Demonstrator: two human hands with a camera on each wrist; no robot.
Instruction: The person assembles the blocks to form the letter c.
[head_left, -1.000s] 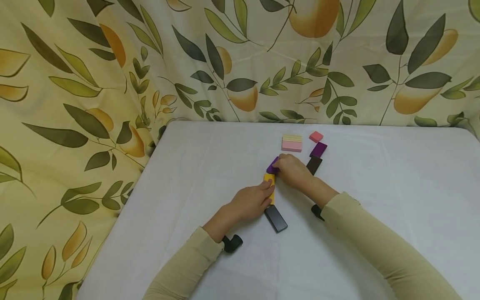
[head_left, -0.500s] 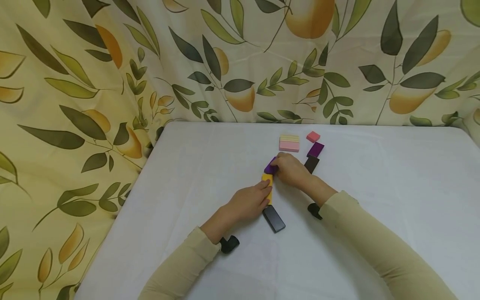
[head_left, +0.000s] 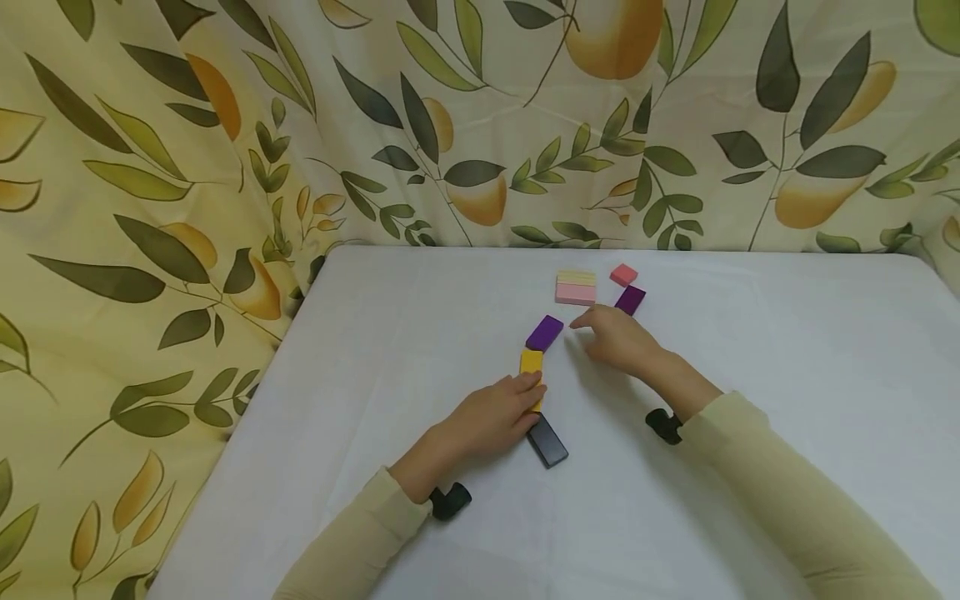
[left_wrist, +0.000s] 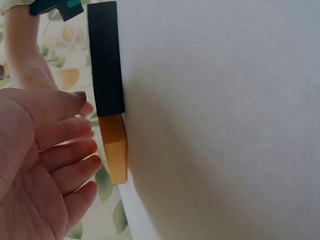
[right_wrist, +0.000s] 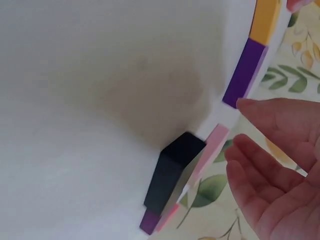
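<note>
A violet block (head_left: 545, 333), a yellow block (head_left: 531, 360) and a dark grey block (head_left: 548, 442) lie end to end in a bent line on the white table. My left hand (head_left: 491, 412) rests its fingers over the yellow block, partly hiding it. Right of the violet block is my right hand (head_left: 618, 337), its thumb and fingers spread apart and holding nothing. Behind that hand stretches a dark purple block (head_left: 630, 300) with a coral block (head_left: 623, 274) beyond. A black-looking block (right_wrist: 172, 175) shows in the right wrist view; the right hand hides it in the head view.
A pale yellow block (head_left: 576, 277) and a pink block (head_left: 576, 295) lie together farther back. The white-covered table (head_left: 810, 358) ends at a patterned leaf-and-fruit cloth (head_left: 480, 125) behind and to the left.
My right hand has let go of the violet block and drawn back to the right, now covering the dark block there. The left hand stays at the yellow block. The view shifts slightly.
</note>
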